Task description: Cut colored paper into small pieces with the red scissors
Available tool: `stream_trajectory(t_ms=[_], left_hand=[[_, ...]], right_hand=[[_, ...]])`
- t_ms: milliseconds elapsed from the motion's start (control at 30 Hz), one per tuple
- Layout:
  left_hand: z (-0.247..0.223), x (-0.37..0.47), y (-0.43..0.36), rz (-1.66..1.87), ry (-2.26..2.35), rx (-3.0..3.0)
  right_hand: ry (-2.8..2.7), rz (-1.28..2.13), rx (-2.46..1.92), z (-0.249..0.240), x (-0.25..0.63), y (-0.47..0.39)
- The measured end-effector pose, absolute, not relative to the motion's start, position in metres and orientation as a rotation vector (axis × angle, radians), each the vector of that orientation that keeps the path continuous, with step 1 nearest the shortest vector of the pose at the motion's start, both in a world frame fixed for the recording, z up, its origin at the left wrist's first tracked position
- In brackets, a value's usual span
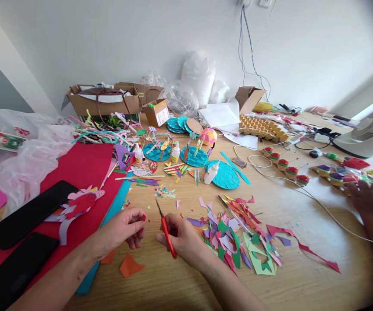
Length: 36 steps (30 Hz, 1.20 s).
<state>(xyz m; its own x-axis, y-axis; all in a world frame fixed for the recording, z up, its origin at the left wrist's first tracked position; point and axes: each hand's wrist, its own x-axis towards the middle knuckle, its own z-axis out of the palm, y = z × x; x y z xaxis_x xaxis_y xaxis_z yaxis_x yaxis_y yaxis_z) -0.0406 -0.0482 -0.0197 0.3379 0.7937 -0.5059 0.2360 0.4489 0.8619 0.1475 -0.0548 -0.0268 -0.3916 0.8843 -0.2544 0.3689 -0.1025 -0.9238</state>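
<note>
My left hand pinches a small piece of red paper between thumb and fingertips. Just across from it, my right hand is closed around red-handled scissors, whose dark blades point up and away. The blades look closed together and stand apart from the red piece. An orange paper scrap lies on the table below my left hand. Beside my right hand spreads a heap of coloured paper scraps. Beyond both hands lie tiny cut paper bits and a striped paper fish.
Two black phones rest on red paper sheets at left. Blue discs and glue bottles stand farther back. A white cable crosses the right side, where another person's hand reaches in. Cardboard boxes line the wall.
</note>
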Motion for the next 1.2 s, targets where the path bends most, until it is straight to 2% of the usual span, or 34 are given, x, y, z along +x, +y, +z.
stream_trajectory(t_ms=[200,433,567,767,867,1033,1200], left_hand=[[-0.024,-0.034,-0.038,0.388,1.24,1.326],[-0.017,-0.029,-0.032,0.24,1.301,1.576],[-0.012,-0.033,-0.028,0.303,1.285,1.657],[-0.003,-0.026,-0.038,0.731,1.243,1.403],[-0.005,-0.016,-0.044,0.825,1.224,1.339],[-0.004,-0.01,-0.042,0.943,1.256,1.329],[0.006,-0.019,-0.038,0.986,1.251,1.232]], right_hand=[[-1.757,1.413,-1.287,-0.007,0.139,-0.033],[-2.031,1.122,-1.23,-0.006,0.135,-0.023],[-1.828,1.244,-1.228,-0.012,0.136,-0.018],[-1.287,1.534,-1.12,-0.016,0.134,-0.019],[-1.124,1.571,-1.047,-0.017,0.129,-0.023],[-1.082,1.599,-1.018,-0.014,0.125,-0.026],[-1.316,1.645,-1.163,-0.006,0.137,-0.038]])
